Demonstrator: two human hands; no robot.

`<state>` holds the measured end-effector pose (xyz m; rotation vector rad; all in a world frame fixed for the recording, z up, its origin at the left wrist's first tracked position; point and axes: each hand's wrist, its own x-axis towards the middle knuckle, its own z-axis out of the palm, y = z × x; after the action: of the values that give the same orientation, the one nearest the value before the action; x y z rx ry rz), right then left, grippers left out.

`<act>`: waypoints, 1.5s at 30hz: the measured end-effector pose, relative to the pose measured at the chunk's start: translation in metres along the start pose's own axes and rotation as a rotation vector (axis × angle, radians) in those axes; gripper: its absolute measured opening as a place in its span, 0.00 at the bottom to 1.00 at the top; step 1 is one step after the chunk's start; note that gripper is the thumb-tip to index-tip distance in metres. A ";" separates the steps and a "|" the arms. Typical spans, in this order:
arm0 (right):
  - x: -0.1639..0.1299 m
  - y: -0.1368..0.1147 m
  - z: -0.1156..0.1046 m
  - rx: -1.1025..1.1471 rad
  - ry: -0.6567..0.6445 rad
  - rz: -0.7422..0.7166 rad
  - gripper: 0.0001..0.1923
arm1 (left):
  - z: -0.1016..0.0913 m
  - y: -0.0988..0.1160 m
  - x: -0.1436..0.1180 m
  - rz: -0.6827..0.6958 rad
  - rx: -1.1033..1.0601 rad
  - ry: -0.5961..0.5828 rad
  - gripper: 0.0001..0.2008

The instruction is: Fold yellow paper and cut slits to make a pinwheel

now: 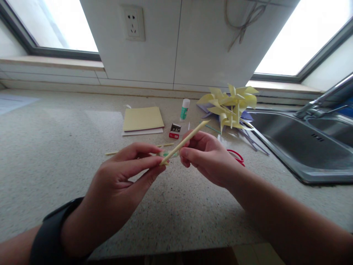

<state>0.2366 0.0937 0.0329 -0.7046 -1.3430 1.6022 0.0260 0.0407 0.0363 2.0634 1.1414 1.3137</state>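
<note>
A yellow roll (190, 136) is held above the tabletop (176, 213), one end pinched by the left hand (118, 180); the right hand (208, 154) is curled alongside; whether anything is pinched there cannot be told.

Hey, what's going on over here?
A person's left hand pinches the near end of a thin pale-yellow stick above the counter. The right hand is close to its middle; whether it grips is unclear. Beyond, a glue stick stands near a small box, and pale-yellow pinwheels lie heaped beside the sink.
</note>
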 end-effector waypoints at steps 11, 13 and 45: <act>-0.001 -0.005 0.000 0.053 -0.043 0.008 0.08 | -0.002 0.000 0.000 -0.065 -0.060 0.006 0.13; -0.001 -0.006 0.000 0.075 -0.054 0.007 0.08 | -0.001 0.000 0.001 -0.097 -0.096 0.001 0.11; -0.008 -0.011 0.001 -0.957 0.113 -0.644 0.05 | 0.004 -0.008 0.010 -0.589 -0.686 -0.012 0.03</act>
<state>0.2425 0.0866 0.0426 -0.7625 -1.9823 0.3528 0.0282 0.0535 0.0342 1.1292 0.9914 1.1612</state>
